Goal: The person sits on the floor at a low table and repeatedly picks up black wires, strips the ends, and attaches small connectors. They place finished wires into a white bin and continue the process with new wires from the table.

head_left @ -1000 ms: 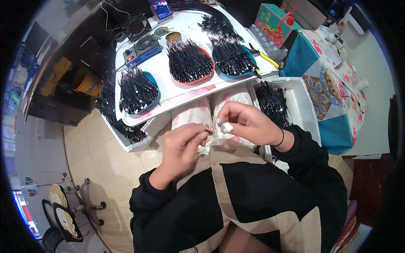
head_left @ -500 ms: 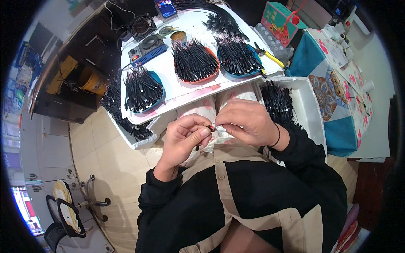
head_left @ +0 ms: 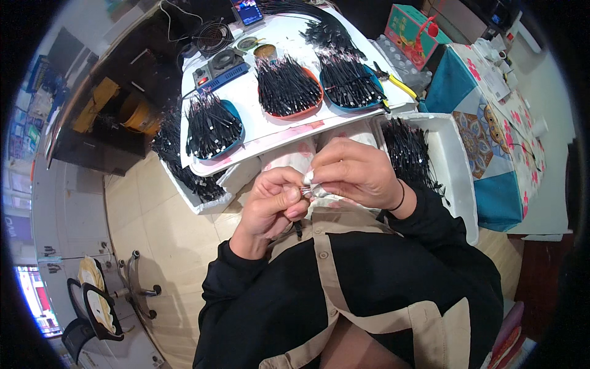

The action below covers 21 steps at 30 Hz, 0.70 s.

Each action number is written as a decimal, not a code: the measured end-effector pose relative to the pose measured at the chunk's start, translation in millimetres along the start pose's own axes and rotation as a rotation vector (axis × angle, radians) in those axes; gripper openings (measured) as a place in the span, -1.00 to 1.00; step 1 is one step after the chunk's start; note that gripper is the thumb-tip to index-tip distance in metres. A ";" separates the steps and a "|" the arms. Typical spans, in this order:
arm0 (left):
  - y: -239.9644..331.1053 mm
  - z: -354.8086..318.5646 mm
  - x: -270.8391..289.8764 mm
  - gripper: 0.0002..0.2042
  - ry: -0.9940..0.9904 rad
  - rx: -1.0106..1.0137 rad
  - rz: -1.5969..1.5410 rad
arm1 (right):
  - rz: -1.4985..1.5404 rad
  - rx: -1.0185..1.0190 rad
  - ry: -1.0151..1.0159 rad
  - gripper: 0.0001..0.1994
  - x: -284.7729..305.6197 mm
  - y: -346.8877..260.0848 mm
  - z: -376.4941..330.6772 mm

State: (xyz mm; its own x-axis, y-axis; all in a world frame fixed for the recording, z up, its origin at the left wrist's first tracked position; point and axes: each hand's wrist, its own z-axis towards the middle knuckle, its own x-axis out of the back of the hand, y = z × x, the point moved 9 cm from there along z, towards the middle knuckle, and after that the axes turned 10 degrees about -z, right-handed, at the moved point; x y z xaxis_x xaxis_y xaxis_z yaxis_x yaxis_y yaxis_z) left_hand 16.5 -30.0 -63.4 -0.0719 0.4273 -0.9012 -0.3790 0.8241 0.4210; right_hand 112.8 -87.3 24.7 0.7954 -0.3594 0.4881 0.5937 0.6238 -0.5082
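Note:
In front of my lap, my left hand (head_left: 270, 202) pinches a short black cable (head_left: 298, 229) between thumb and fingers. Its dark end hangs below the palm, and thin bare wire ends (head_left: 306, 191) stick out past the thumb toward the other hand. My right hand (head_left: 357, 177) is closed at the same spot, its fingertips on a small white scrap (head_left: 308, 178) that looks like tissue. The two hands nearly touch. Beyond them on the white table (head_left: 258, 136), bundles of black cables (head_left: 212, 126) fill a blue tray, and more cables (head_left: 287, 86) fill an orange tray.
A second blue tray (head_left: 376, 98) with cables stands at the right, beside yellow-handled pliers (head_left: 402, 87). Farther back are a blue soldering station (head_left: 224, 71), a small tin (head_left: 265, 51) and a phone (head_left: 247, 12). White foam boxes (head_left: 458, 166) with cables flank the table.
My right fingertips have moved slightly up and left, and the white scrap now sits higher, against the wire ends. The left hand keeps its pinch; the view has shifted slightly.

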 end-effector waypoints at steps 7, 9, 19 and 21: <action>-2.3 2.3 -4.2 -0.87 -0.008 0.026 0.031 | 0.008 0.039 -0.039 -0.82 1.2 -7.9 4.8; 7.0 5.0 -6.2 -0.88 0.002 -0.039 0.290 | 0.029 -0.060 -0.105 -0.84 -1.4 -0.7 -0.1; 28.1 4.2 -26.2 -0.88 -0.061 -0.291 1.187 | 0.524 -0.758 -0.204 -0.84 -25.3 47.2 -43.9; 24.1 2.8 -11.0 -0.92 0.027 -0.229 0.895 | 0.013 -0.416 -0.128 -0.80 0.9 25.6 -26.9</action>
State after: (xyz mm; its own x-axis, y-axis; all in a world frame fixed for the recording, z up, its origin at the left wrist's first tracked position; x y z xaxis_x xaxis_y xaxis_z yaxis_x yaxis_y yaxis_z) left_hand 10.7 -13.7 -43.1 -0.4467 0.8582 -0.2527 -0.3447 0.0956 0.9338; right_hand 132.0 -90.2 -6.9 0.7972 -0.2485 0.5502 0.6031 0.2855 -0.7448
